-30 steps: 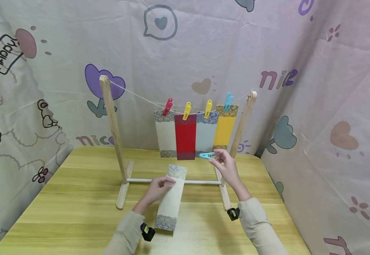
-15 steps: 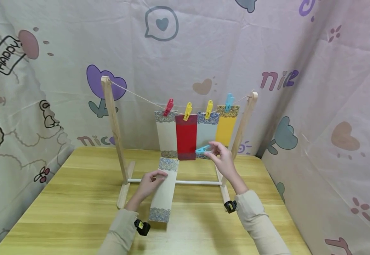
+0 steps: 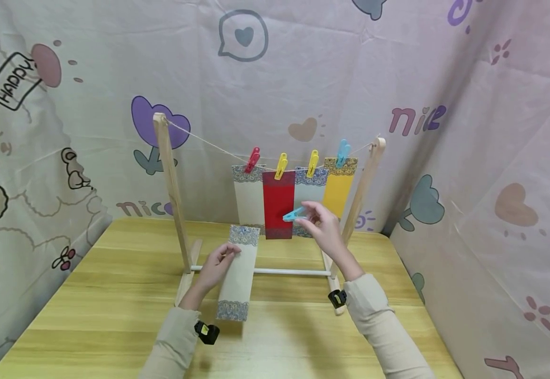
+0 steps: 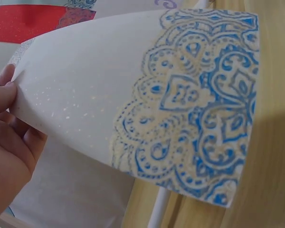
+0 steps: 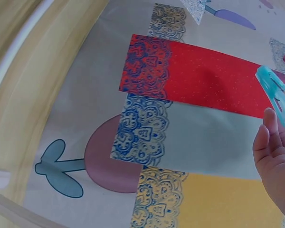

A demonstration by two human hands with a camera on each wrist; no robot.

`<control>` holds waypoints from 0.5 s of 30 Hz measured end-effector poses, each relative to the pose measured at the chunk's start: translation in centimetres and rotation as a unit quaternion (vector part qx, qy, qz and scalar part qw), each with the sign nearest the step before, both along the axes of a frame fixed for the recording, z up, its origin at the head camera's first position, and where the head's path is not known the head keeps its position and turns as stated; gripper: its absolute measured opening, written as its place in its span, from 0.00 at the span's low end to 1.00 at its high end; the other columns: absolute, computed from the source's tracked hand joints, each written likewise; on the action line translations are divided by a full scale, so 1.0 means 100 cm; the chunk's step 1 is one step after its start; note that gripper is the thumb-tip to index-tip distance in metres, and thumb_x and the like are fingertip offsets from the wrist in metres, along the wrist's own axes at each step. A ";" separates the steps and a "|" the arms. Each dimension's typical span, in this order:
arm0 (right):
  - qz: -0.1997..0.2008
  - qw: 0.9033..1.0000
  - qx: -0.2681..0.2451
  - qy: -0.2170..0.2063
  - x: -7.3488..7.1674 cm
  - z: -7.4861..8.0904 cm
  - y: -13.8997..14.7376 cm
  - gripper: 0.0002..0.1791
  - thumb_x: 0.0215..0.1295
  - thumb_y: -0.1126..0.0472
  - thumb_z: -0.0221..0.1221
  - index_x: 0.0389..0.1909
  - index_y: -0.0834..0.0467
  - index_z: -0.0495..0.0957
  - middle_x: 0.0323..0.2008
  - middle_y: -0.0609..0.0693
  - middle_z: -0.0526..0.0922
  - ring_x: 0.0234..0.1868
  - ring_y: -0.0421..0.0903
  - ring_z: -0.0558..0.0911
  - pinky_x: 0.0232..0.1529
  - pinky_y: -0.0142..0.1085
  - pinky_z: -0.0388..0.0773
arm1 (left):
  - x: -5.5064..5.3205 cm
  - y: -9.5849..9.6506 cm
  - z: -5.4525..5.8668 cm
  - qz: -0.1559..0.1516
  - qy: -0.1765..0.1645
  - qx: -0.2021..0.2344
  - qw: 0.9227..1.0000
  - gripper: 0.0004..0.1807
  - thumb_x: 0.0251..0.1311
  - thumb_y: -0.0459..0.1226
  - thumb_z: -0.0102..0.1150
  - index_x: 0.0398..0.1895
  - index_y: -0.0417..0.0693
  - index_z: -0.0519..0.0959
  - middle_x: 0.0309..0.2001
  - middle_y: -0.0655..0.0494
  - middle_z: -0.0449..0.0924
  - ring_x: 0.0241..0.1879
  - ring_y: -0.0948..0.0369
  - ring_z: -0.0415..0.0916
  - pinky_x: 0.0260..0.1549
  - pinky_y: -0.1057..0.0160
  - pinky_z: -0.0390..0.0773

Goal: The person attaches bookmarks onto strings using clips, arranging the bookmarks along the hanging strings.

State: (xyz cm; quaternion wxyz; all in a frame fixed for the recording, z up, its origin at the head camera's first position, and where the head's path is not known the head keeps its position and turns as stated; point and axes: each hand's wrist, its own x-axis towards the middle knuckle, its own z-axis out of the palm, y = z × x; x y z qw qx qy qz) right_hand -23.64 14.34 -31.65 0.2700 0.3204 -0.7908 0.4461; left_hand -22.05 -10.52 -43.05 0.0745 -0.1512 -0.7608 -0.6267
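Note:
My left hand (image 3: pixel 218 264) pinches the left edge of a cream paper strip (image 3: pixel 238 273) with blue lace patterns at both ends. The strip is tilted above the table, and in the left wrist view it bows slightly. Between thumb and fingers, my right hand (image 3: pixel 323 227) holds a light blue clothespin (image 3: pixel 293 214) in front of the hanging strips. Behind it, a white strip (image 3: pixel 249 202), a red strip (image 3: pixel 278 202), a pale blue-grey strip (image 3: pixel 307 192) and a yellow strip (image 3: pixel 338 189) hang from a string, held by red, yellow and blue clothespins.
A wooden frame with a left post (image 3: pixel 170 189) and a right post (image 3: pixel 362 189) carries the string (image 3: pixel 203 141). A white rod (image 3: pixel 289 271) joins its feet low above the wooden table (image 3: pixel 113 316). Printed cloth (image 3: pixel 265 95) stands behind and at the sides.
The left hand has raised the cream strip and moved it left and away from me. The right hand has carried the blue clothespin up and left, in front of the red strip.

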 end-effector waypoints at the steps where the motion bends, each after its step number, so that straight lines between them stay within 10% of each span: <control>1: 0.002 1.000 0.001 0.000 0.000 0.001 -0.001 0.19 0.48 0.77 0.61 0.43 0.77 0.71 0.25 0.63 0.75 0.25 0.52 0.73 0.25 0.37 0.73 | 0.000 -0.001 0.001 -0.001 0.004 0.000 1.000 0.08 0.61 0.23 0.42 0.37 0.30 0.73 0.41 0.37 0.73 0.24 0.61 0.62 0.24 0.70 0.65; 15: -0.006 1.000 -0.002 0.029 -0.033 -0.005 -0.007 0.19 0.49 0.69 0.64 0.43 0.70 0.74 0.24 0.54 0.75 0.25 0.45 0.72 0.26 0.30 0.72 | -0.007 -0.018 0.016 0.024 0.043 0.002 0.999 0.08 0.60 0.21 0.41 0.37 0.28 0.72 0.37 0.37 0.73 0.34 0.58 0.68 0.32 0.70 0.71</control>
